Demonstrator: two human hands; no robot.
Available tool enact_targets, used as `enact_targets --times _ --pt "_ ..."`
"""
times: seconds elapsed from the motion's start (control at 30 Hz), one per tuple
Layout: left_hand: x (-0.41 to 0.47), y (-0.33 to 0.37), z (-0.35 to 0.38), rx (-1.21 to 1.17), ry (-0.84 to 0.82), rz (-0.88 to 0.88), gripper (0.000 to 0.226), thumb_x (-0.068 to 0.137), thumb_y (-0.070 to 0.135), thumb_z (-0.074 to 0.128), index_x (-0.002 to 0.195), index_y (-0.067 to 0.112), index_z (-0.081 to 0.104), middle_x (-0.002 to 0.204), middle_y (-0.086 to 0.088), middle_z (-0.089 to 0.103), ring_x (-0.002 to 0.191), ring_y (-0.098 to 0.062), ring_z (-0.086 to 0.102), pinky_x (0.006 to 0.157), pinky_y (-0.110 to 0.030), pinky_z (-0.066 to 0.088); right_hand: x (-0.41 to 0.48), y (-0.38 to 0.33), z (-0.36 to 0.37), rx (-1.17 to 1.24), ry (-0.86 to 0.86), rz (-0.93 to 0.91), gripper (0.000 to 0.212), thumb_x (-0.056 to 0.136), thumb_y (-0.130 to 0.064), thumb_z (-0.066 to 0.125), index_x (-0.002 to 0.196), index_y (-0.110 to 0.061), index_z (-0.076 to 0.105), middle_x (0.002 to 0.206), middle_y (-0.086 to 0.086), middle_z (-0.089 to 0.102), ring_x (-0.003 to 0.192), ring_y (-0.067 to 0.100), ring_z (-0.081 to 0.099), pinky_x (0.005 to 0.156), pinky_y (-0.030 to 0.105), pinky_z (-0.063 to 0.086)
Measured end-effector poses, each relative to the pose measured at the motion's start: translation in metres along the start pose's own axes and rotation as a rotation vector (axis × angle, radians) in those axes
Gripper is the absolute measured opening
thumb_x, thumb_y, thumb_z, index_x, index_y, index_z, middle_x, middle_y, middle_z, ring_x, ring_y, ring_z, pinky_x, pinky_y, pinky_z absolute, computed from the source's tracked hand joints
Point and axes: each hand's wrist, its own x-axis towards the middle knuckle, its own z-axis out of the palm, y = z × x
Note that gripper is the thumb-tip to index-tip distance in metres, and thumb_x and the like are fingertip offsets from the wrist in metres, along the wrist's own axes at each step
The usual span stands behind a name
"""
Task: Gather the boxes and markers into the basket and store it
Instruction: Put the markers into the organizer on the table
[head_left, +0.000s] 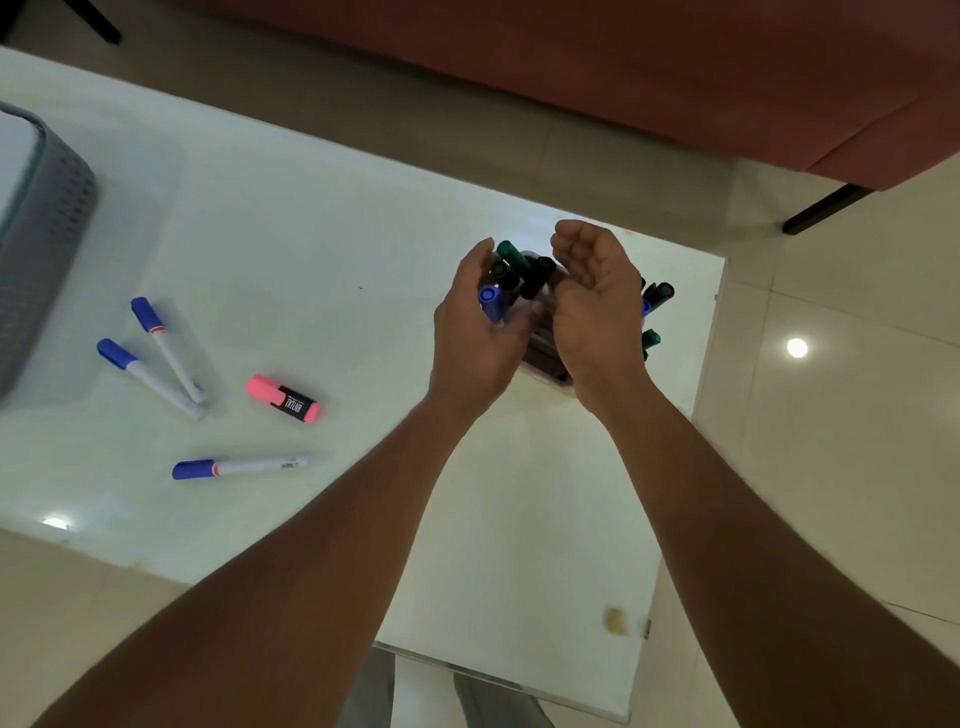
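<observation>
I see both of my hands raised over the far right part of the glossy white table, cupped toward each other around a bundle of markers. The bundle stands roughly upright between my palms, its round caps pointing up: a dark green one, several black ones, and a blue cap closest to my left hand. That hand curls around the bundle's left side, thumb pressed by the blue cap, fingers wrapped behind and mostly hidden. My right hand sits on the other side, fingers bent in a loose half-open cup above the caps; its heel is close against the bundle, but I cannot tell whether it really grips or only steadies.

Just beyond my right hand, more dark markers poke out, black and green caps, lying near the table's right edge.

Well apart to the left lie three slim white markers with blue caps: two crossing at their tails, and one alone nearer to me. Between them rests a stubby pink highlighter with a black label. At the far left edge stands the grey basket, its plastic wall in a woven lattice pattern, corners rounded.
</observation>
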Motion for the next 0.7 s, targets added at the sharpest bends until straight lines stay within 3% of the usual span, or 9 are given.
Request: enact_targets --times 0.07,0.13,0.2,0.3,0.4,0.6,0.7 --pt "-0.004 -0.008 -0.001 0.001 -0.017 -0.040 0.077 0.082 0.025 0.076 0.147 0.018 0.034 0.143 0.003 0.052 0.113 0.003 0.050 0.099 -0.018 0.043 -0.003 0.001 -0.002 0.003 0.006 0.004 0.058 0.081 0.021 0.033 0.122 -0.011 0.058 0.126 0.000 0.062 0.114 0.004 0.059 0.092 0.009 0.048" --pt "-0.010 -0.013 -0.002 0.025 -0.022 -0.060 0.083 0.079 0.031 0.077 0.148 0.018 0.032 0.142 0.004 0.052 0.115 0.000 0.050 0.099 -0.018 0.041 -0.008 0.002 -0.003 0.023 0.007 0.001 0.056 0.081 0.021 0.033 0.122 -0.010 0.058 0.124 0.000 0.062 0.104 -0.003 0.060 0.080 0.002 0.048" --pt "-0.015 -0.017 -0.004 0.064 -0.013 -0.062 0.087 0.077 0.041 0.075 0.148 0.019 0.031 0.144 0.005 0.051 0.123 -0.001 0.049 0.098 -0.017 0.035 -0.017 0.004 -0.003 0.028 0.030 -0.022 0.053 0.081 0.020 0.035 0.119 -0.009 0.058 0.117 -0.002 0.063 0.100 -0.005 0.062 0.081 0.007 0.050" --pt "-0.026 -0.019 -0.009 0.117 0.002 -0.073 0.091 0.075 0.058 0.070 0.148 0.023 0.029 0.149 0.007 0.045 0.134 -0.009 0.045 0.104 -0.025 0.035 -0.040 0.008 -0.002 -0.057 0.114 -0.141 0.046 0.078 0.014 0.040 0.110 -0.012 0.060 0.105 -0.003 0.065 0.091 -0.007 0.064 0.081 0.010 0.050" --pt "-0.039 -0.020 -0.013 0.152 0.043 -0.049 0.088 0.076 0.064 0.065 0.147 0.025 0.030 0.150 0.007 0.041 0.134 -0.011 0.042 0.107 -0.029 0.037 -0.062 0.018 0.004 -0.116 0.148 -0.279 0.034 0.079 0.008 0.045 0.103 -0.009 0.062 0.099 -0.004 0.064 0.094 0.001 0.063 0.082 0.010 0.048" --pt "-0.069 -0.049 -0.058 0.186 0.198 0.023 0.063 0.085 0.021 0.070 0.140 0.011 0.040 0.139 -0.003 0.046 0.129 -0.016 0.044 0.108 -0.033 0.039 -0.107 0.047 0.053 -0.188 -0.017 -0.279 0.025 0.084 0.005 0.054 0.101 -0.012 0.063 0.097 -0.004 0.065 0.090 0.001 0.059 0.074 0.006 0.043" --pt "-0.078 -0.069 -0.097 0.210 0.306 -0.021 0.053 0.084 0.016 0.066 0.133 0.009 0.046 0.130 -0.004 0.051 0.121 -0.020 0.049 0.103 -0.036 0.043 -0.119 0.053 0.089 -0.225 -0.132 -0.199 0.026 0.084 0.000 0.057 0.104 -0.015 0.062 0.097 -0.006 0.064 0.087 -0.001 0.058 0.069 0.006 0.044"
